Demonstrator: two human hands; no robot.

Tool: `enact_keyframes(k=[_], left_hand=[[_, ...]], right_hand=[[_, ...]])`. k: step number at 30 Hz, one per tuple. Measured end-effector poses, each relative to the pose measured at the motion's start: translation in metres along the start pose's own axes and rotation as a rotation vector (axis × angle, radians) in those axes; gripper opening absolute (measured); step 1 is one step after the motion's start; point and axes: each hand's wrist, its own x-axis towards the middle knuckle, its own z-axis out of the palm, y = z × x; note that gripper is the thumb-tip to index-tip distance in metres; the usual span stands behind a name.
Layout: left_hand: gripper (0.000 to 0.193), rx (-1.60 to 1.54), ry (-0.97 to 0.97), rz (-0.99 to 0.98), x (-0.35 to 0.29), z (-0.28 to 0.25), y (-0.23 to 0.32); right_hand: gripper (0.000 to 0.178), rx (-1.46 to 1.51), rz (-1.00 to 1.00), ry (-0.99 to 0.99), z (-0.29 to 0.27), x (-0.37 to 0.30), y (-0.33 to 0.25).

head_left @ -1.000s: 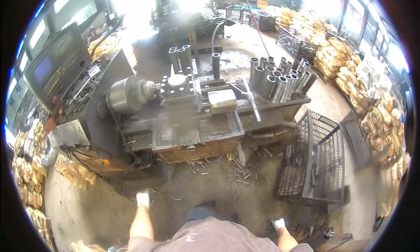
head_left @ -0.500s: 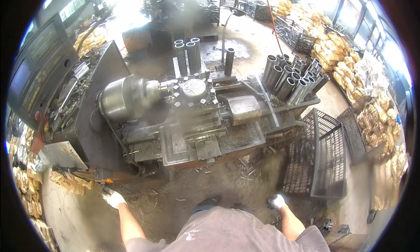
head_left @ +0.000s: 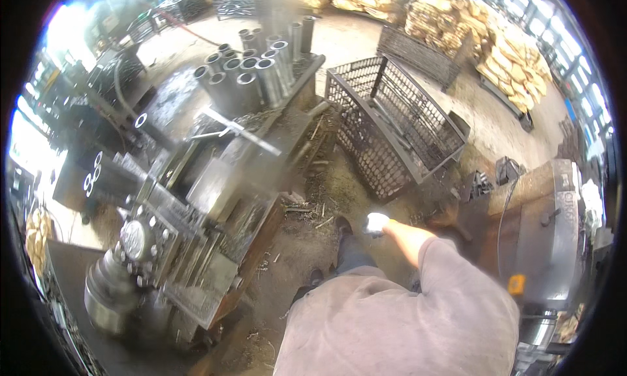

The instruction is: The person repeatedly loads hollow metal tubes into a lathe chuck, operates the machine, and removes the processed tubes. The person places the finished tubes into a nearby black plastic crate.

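I stand on a dirty concrete workshop floor (head_left: 307, 245) littered with metal shavings and scraps, bright daylight flooding in at the far left. On my left sits the lathe (head_left: 189, 206), its round chuck (head_left: 104, 288) low in view and its bed running up and away from me. Past its far end a cluster of upright steel tubes (head_left: 258, 72) stands packed together on a stand. To the right of that, a black wire-mesh crate (head_left: 398, 128) rests on the floor, open at the top, and it lies between me and the stacked sacks (head_left: 503, 43) further back. My right hand (head_left: 376, 222), in a white glove, hangs out in front of me above the floor, near the crate's lower corner and touching nothing; it is blurred and I cannot tell how far the fingers are spread. My left hand is out of sight. At the far right stands a grey machine (head_left: 555, 226) with a small orange tag.
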Motion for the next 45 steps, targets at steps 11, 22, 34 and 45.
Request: enact_keyframes(k=[11,22,34,45], left_hand=[[0.027,1.191,-1.005,0.0,-0.257,0.504,-0.316],[0.045,1.221,-1.768,1.623,-0.489,1.011,-0.592],[0.043,1.384,-1.94,1.516,-0.492,1.106,-0.67],[0.04,1.597,-1.906,1.475,-0.489,1.104,-0.665]], right_hand=[[0.027,0.907,-0.327,0.384,-0.225,0.063,0.106],[0.064,2.022,0.022,0.209,-0.344,0.431,0.331],[0.034,0.021,0.165,0.81,-0.312,0.73,0.419],[0.088,0.226,0.418,0.135,-0.355,0.75,0.307]])
